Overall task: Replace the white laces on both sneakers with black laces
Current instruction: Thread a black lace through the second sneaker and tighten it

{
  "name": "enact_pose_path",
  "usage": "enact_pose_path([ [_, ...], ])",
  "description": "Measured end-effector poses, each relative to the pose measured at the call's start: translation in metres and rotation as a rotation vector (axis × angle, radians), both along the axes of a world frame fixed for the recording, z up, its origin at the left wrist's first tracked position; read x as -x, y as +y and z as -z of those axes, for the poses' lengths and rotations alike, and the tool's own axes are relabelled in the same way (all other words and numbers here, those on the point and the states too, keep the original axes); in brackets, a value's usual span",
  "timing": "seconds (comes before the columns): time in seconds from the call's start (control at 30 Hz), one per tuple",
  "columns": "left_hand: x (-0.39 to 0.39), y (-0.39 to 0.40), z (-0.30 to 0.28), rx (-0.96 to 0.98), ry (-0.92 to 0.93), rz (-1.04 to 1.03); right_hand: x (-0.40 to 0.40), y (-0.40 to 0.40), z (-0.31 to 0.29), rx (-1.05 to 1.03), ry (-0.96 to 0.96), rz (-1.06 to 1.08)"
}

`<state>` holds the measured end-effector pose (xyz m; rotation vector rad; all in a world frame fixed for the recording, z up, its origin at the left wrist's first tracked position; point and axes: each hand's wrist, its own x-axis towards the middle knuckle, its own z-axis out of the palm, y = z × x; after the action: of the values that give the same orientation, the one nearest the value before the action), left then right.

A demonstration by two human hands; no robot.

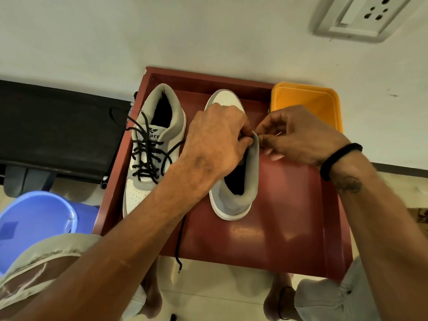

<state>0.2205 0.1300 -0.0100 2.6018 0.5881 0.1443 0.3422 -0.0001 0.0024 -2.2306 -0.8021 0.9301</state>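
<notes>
Two white-and-grey sneakers stand on a dark red table [289,216]. The left sneaker [152,126] has its heel pointing away and carries a loosely threaded black lace [146,156]; one lace end hangs over the table's near edge. The right sneaker [236,193] has its toe pointing away. My left hand [213,144] covers its tongue and eyelets, fingers pinched at the upper right side. My right hand [298,137] pinches at the same spot from the right. What they pinch is hidden; a small pale tip shows between the right fingers.
An orange plastic tub [308,105] sits at the table's far right corner. A black bench-like surface [58,128] runs to the left, a blue bucket [34,223] stands on the floor at lower left. My knees and bare feet are below the table's near edge.
</notes>
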Motion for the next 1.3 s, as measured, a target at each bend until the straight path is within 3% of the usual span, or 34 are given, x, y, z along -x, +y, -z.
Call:
enact_pose_path([
  [0.1,0.003,0.005,-0.001,-0.082,0.054,-0.002,0.001,-0.001,-0.001,-0.055,-0.016,0.054],
  [0.2,0.007,0.011,-0.006,-0.134,0.131,-0.015,-0.002,-0.002,-0.007,-0.189,0.115,0.246],
  [0.27,0.009,0.014,-0.007,-0.096,0.161,-0.008,-0.008,-0.002,-0.014,-0.365,0.291,0.372],
  [0.4,0.012,0.015,-0.008,0.017,0.200,-0.001,-0.024,-0.006,-0.028,-0.842,0.844,0.513],
  [0.43,0.012,0.016,-0.010,0.067,0.218,-0.015,-0.028,-0.007,-0.029,-0.909,0.891,0.543],
  [0.5,0.014,0.020,-0.015,0.193,0.255,-0.043,-0.032,-0.009,-0.029,-0.902,0.747,0.562],
  [0.57,0.016,0.025,-0.020,0.296,0.293,-0.060,-0.031,-0.011,-0.029,-0.712,0.255,0.469],
  [0.63,0.019,0.029,-0.026,0.362,0.340,-0.079,-0.025,-0.009,-0.022,-0.420,-0.276,0.159],
  [0.67,0.020,0.031,-0.026,0.386,0.363,-0.083,-0.019,-0.006,-0.015,-0.255,-0.424,-0.020],
  [0.77,0.023,0.035,-0.028,0.395,0.437,-0.068,-0.003,-0.002,-0.004,0.029,-0.448,-0.309],
  [0.93,0.026,0.039,-0.030,0.356,0.534,-0.032,-0.017,-0.007,-0.009,-0.110,-0.451,-0.076],
  [1.0,0.025,0.041,-0.029,0.353,0.539,-0.022,-0.026,-0.012,-0.012,-0.313,-0.303,0.152],
  [1.1,0.025,0.042,-0.028,0.359,0.544,-0.028,-0.027,-0.012,-0.027,-0.712,0.240,0.469],
  [1.2,0.026,0.044,-0.021,0.362,0.556,-0.029,-0.029,-0.012,-0.038,-0.964,0.717,0.598],
  [1.23,0.026,0.044,-0.019,0.356,0.561,-0.022,-0.030,-0.012,-0.038,-0.950,0.726,0.607],
  [1.3,0.025,0.046,-0.017,0.349,0.561,0.002,-0.032,-0.012,-0.036,-0.822,0.475,0.523],
])
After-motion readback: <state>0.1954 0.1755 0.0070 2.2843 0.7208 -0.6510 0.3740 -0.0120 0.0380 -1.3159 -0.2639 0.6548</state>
